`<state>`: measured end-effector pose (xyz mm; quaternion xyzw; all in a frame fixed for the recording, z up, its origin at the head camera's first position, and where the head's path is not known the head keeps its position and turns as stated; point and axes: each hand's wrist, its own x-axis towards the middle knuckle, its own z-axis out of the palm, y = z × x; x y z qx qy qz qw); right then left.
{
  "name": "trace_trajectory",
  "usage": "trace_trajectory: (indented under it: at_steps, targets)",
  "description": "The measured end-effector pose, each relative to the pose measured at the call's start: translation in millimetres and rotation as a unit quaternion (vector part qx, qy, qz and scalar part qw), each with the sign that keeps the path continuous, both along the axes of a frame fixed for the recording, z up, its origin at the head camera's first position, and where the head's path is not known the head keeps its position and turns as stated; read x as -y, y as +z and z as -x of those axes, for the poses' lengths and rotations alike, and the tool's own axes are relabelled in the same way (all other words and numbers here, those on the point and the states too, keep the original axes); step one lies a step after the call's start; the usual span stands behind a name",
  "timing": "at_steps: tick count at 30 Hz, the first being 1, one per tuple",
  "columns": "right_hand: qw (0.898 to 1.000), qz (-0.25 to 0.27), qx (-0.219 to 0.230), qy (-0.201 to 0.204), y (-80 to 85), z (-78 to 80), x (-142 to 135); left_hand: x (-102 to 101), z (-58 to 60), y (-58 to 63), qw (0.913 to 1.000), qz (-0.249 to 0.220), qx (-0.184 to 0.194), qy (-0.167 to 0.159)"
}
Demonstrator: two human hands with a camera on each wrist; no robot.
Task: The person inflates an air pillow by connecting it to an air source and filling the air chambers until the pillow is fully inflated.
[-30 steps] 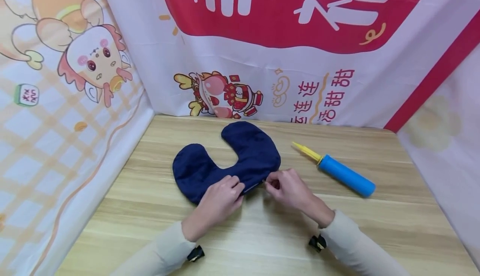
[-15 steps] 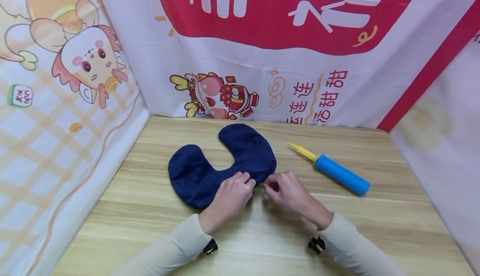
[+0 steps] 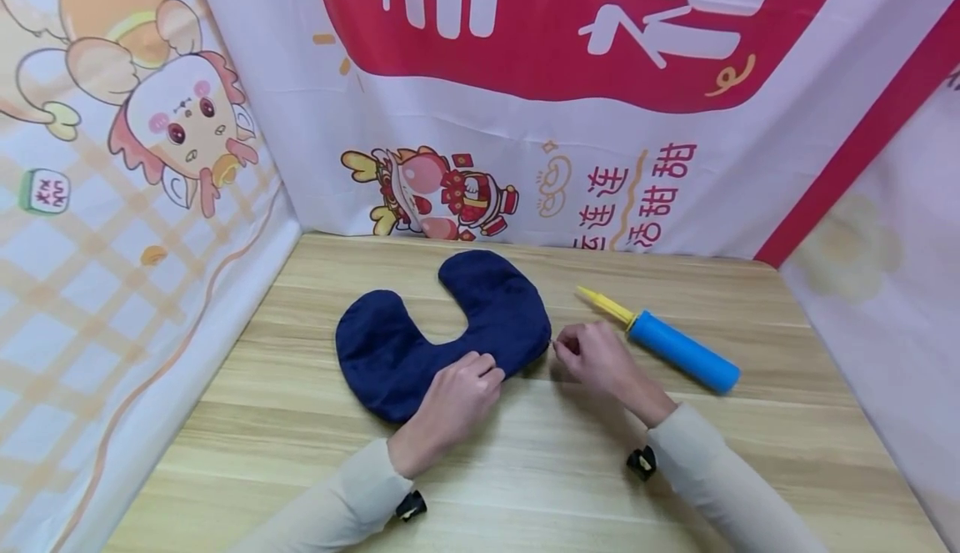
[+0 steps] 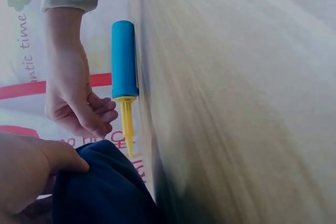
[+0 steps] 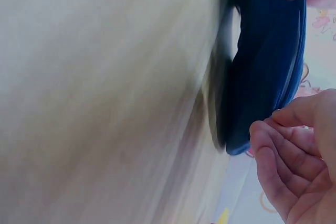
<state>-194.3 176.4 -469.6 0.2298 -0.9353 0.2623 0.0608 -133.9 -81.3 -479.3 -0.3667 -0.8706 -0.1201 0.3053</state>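
Note:
A navy blue U-shaped neck pillow [image 3: 382, 353] lies on the table, its opening towards the back. My left hand [image 3: 461, 390] grips its near edge, thumb over the fabric in the left wrist view. At the pillow's right end, my right hand [image 3: 600, 361] pinches a small zipper pull, mostly hidden by the fingertips. The zipper [image 5: 292, 72] runs along the pillow's outer edge between the two hands in the right wrist view, and its seam looks closed there.
A blue hand pump [image 3: 682, 351] with a yellow nozzle lies right of the pillow, close beyond my right hand. Printed cloth [image 3: 450, 128] hangs behind the wooden table [image 3: 540, 486] and along both sides.
My right hand has moved right and slightly away along the pillow's edge with the zipper pull. My left hand first slid right along the edge, then shifted slightly back left.

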Motion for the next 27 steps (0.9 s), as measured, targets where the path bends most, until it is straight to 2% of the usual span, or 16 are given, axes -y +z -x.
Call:
trace_trajectory:
  at_steps: [6,13,18,22,27]
  targets:
    - [0.999,-0.023,-0.022,-0.008,-0.2,14.5,-1,5,-0.3,-5.1,0.9991,-0.023,0.016,-0.032]
    - [0.997,-0.061,0.023,-0.037,-2.6,23.5,5,10,-2.3,-10.1,0.998,-0.023,0.015,-0.056]
    - [0.993,-0.094,0.032,-0.056,-1.0,23.0,13,9,-2.4,-11.3,0.9977,-0.022,0.003,-0.064]
    - [0.993,-0.103,0.024,-0.057,-3.0,24.1,15,6,-3.7,-11.0,0.9982,-0.013,0.01,-0.058]
    - [0.995,-0.099,0.017,-0.02,-10.1,24.1,4,5,-13.1,-11.0,0.9976,0.032,0.058,-0.022]
